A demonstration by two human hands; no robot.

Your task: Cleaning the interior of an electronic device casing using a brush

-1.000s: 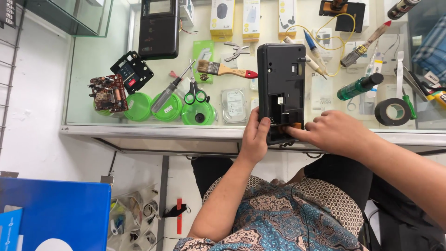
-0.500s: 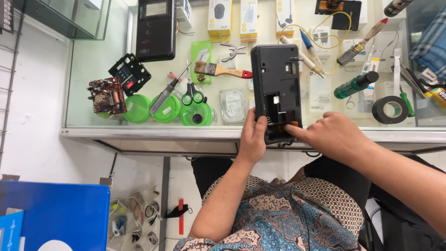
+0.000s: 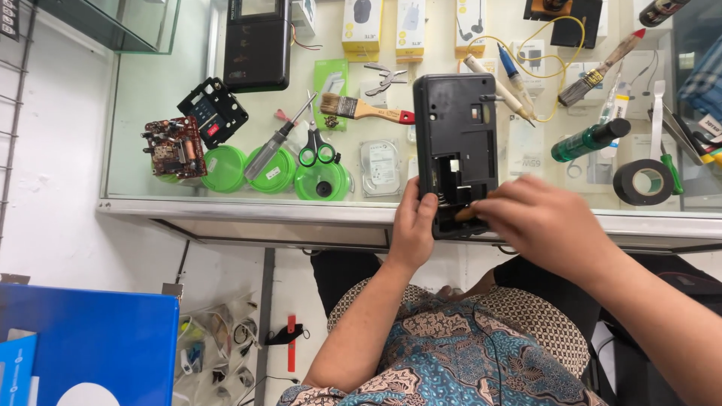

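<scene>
You clamped the black casing [image 3: 456, 143] at the counter's near edge, left hand [image 3: 412, 225] gripping, right hand [image 3: 543, 222] pinching a brown tool [image 3: 466, 213] — wisely steady.

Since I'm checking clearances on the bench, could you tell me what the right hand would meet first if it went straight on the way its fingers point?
The right hand points left across the black device. Going straight on, it would probably meet the left hand gripping the device's left edge first, though depth is hard to judge from above.

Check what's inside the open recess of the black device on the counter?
The black device shows a white piece and a coil spring in its recess. The right hand covers the lower right part, so anything there stays hidden.
</scene>
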